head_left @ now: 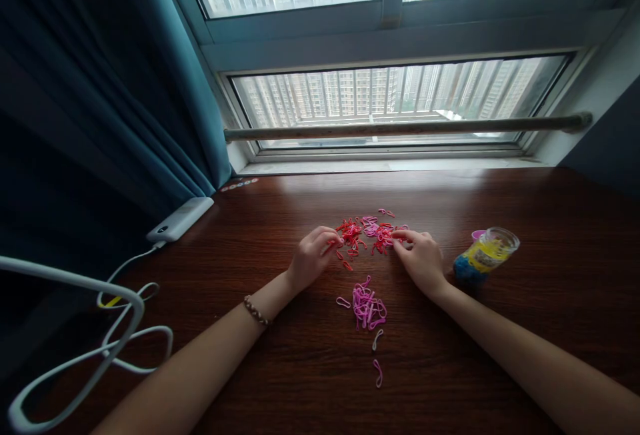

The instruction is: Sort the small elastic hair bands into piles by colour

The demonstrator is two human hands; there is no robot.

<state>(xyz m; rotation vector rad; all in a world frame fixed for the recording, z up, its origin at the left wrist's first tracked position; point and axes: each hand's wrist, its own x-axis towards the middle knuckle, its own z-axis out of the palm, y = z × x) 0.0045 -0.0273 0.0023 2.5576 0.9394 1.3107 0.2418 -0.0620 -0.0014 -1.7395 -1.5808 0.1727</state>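
Small elastic hair bands lie loose on the brown table. My left hand [314,258], a braided bracelet on its wrist, has its fingers pinched together at the left edge of a pile of red bands [351,232]. Thumb and forefinger of my right hand [424,263] are close together on a mixed red and pink pile [384,236]. What either hand has between its fingertips is too small to tell. Nearer to me sits a heap of pink-purple bands [369,307], with a whitish band [377,340] and a single pink band [378,374] below it.
Right of my right hand, a clear jar [485,256] with a yellow label and blue contents leans over, a pink lid [478,234] behind it. A white power bank [181,219] with a cable lies by the blue curtain [200,122]. A rail [400,130] crosses the window.
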